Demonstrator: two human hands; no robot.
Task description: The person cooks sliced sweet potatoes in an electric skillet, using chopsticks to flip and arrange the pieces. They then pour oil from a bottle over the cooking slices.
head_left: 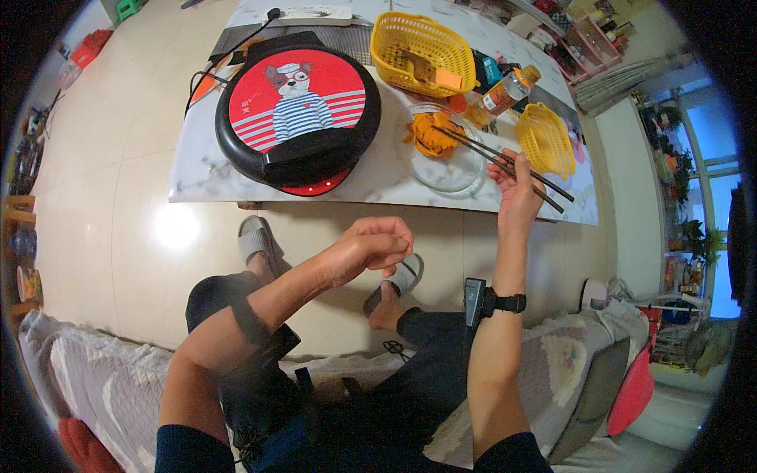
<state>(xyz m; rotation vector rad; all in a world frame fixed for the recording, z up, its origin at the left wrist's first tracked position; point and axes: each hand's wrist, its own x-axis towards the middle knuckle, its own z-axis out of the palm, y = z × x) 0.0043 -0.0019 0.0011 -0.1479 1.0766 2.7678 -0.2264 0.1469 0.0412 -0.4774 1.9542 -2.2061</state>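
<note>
My right hand (516,193) holds a pair of dark chopsticks (556,190) near the table's front edge. Their tips touch a lump of soft orange mash (430,140) in a clear glass bowl (453,178). In front of the table, above the floor, my left hand (377,246) hangs with its fingers curled in and nothing visible in them. To the left of the bowl sits a round black electric griddle (355,130), its lid closed, with a red cartoon-dog picture on top.
Behind the bowl stands a yellow basket (386,67) with a few items inside. A bottle with an orange cap (509,91) and a smaller yellow basket (546,140) are at the right. A black cord (193,87) runs beside the griddle. A couch (102,370) lies below.
</note>
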